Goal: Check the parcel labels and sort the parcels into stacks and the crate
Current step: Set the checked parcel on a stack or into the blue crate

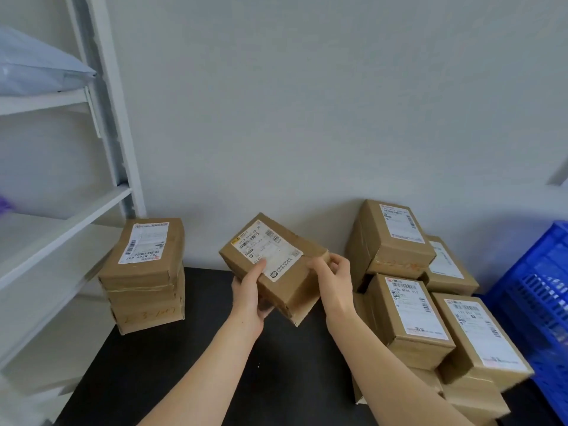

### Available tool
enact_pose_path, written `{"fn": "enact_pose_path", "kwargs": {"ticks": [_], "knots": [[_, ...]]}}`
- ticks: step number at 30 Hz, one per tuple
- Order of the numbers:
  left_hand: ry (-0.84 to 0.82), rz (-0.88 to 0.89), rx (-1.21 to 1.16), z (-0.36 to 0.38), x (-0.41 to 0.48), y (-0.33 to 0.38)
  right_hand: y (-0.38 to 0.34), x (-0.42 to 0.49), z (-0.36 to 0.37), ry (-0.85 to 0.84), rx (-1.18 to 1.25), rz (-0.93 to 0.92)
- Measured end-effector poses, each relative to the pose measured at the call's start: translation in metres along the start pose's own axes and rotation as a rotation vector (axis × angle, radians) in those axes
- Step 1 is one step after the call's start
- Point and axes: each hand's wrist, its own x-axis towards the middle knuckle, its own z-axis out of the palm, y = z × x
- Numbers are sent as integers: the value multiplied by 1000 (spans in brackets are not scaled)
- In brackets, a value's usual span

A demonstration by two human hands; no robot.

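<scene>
- Currently, at far left, I see a tidy stack of parcels [144, 272] standing on the black tabletop [184, 364] beside the white shelf [61, 216]. It lies on the left hand's side, apart from the held parcel.
- My view of the left hand [250, 298] shows it gripping the near-left corner: thumb pressed on the top face at the label's edge, fingers curled underneath.
- Between stack and pile the held parcel [273, 265] hangs above the tabletop, touching neither. It is a flat brown cardboard box, its edges a little crushed. Its white label [267, 250] faces up, tilted towards me, and its long axis runs diagonally from far-left to near-right.
- At the box's right end the right hand [333, 278] pinches it with its fingertips.
- Just beyond that hand sits an uneven pile of parcels [415, 290], labels up.
- At far right stands the blue crate [534, 302], behind the pile. I judge a drop there must pass over the pile, with the right hand nearer.
</scene>
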Motion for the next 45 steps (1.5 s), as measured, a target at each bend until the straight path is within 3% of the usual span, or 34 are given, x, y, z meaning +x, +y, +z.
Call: {"fn": "enact_pose_path", "kwargs": {"ticks": [7,15,24,31,45], "knots": [[-99,355,194,42,-24,21,-28,-2,-35,10,-16,-36],[-247,485,226,122,-64,10,-80,-9,-104,88,21,-169],[-408,509,281,227,-120,-57,-102,-22,-244,240,43,-240],[-496,433,293,327,-170,-149,-101,-25,-383,392,97,-259],[-609,303,324,504,-212,-296,-101,1,-612,478,8,-216]]}}
